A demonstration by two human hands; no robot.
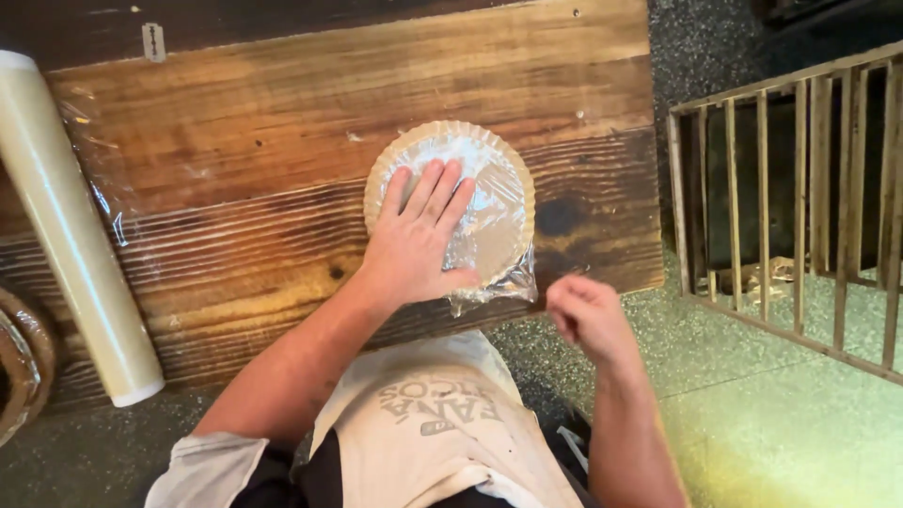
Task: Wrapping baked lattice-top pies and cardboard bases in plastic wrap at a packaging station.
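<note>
From the head view I saw a dark wooden table [282,122] with a long roll of cling film [71,235] lying at its left edge, well apart from the work; a thin sheet of film trailed from the roll across the boards; a round brown object [23,362], partly out of frame, sat lower left; a slatted wooden rack [800,198] stood on the speckled floor to the right; nothing lay between my hands and the dish. The round fluted pie dish [451,202], covered in plastic wrap [494,287], sat near the table's front edge; my left hand [419,240] lay flat and unclenched upon it, fingers spread, pressing the film; my right hand [583,315] hovered just beside the dish's lower right, fingers curled, apparently pinching the wrap's loose edge, though I could not tell for certain.
</note>
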